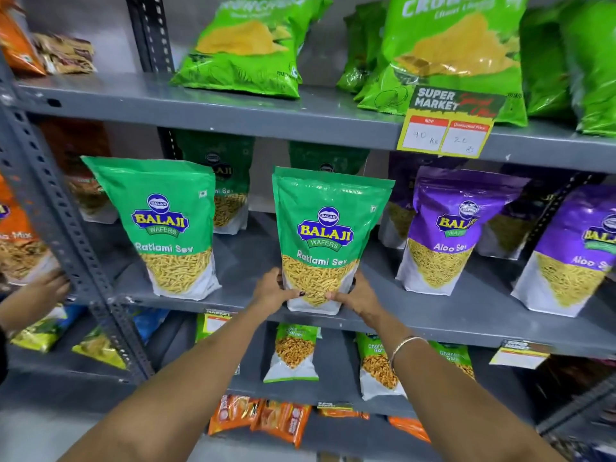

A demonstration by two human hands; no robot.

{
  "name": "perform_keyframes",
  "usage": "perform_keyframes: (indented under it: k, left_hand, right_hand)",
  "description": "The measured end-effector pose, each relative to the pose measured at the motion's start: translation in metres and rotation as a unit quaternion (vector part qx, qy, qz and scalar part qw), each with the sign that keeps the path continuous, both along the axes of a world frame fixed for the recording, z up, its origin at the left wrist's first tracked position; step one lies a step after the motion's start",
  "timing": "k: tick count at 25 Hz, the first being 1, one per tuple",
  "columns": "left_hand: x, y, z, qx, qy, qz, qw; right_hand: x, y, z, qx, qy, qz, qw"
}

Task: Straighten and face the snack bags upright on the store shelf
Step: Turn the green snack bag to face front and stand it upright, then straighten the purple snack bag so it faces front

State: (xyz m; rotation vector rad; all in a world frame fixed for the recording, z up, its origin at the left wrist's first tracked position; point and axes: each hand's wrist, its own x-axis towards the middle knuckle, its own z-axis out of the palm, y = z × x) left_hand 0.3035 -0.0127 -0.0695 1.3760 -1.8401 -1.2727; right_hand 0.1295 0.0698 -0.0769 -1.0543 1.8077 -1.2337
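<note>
A green Ratlami Sev bag (328,235) stands upright at the front of the grey middle shelf (253,261), label facing me. My left hand (273,291) grips its lower left corner and my right hand (353,296) grips its lower right corner. A second green Ratlami Sev bag (166,225) stands to the left, leaning slightly left. Two purple Aloo Sev bags (450,228) (573,251) stand to the right. More green and purple bags stand behind them in shadow.
Bright green chip bags (246,45) lie on the upper shelf above a yellow price tag (446,125). Small Chana bags (293,351) and orange packets (266,418) fill the lower shelves. Another person's hand (43,288) reaches in beside the slotted upright (66,215) at left.
</note>
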Motion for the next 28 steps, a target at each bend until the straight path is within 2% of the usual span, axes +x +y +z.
perform_keyframes:
  k: [13,15,18,20,22,24,25,26,28]
  left_hand:
    - [0.007,0.001,-0.003,-0.015,-0.003,-0.037,0.999]
    - [0.012,0.009,-0.006,-0.154,-0.055,0.033,0.986]
    - [0.005,0.027,-0.018,-0.417,-0.080,0.088,0.901]
    - [-0.019,0.042,-0.019,-0.514,-0.083,0.031,0.853]
    - [-0.057,0.057,-0.016,-0.546,-0.086,-0.047,0.832]
    - [-0.104,0.070,-0.013,-0.540,-0.076,-0.108,0.831]
    - [-0.131,0.076,-0.011,-0.516,-0.076,-0.127,0.844]
    - [-0.157,0.079,-0.009,-0.479,-0.078,-0.125,0.866]
    - [-0.212,0.076,-0.009,-0.294,-0.041,-0.090,0.951]
  right_hand:
    - [0.000,0.003,0.000,0.030,-0.007,-0.010,0.999]
    - [-0.011,0.009,-0.002,0.049,0.007,-0.042,0.998]
    - [-0.044,0.029,-0.005,0.074,0.061,-0.124,0.988]
    - [-0.075,0.045,-0.004,0.075,0.058,-0.175,0.980]
    - [-0.113,0.062,0.003,0.066,0.076,-0.225,0.969]
    - [-0.155,0.073,0.006,0.059,0.108,-0.266,0.956]
    - [-0.176,0.078,0.009,0.053,0.111,-0.274,0.954]
    - [-0.197,0.079,0.007,0.041,0.102,-0.267,0.957]
    - [-0.239,0.076,0.004,0.017,0.054,-0.215,0.975]
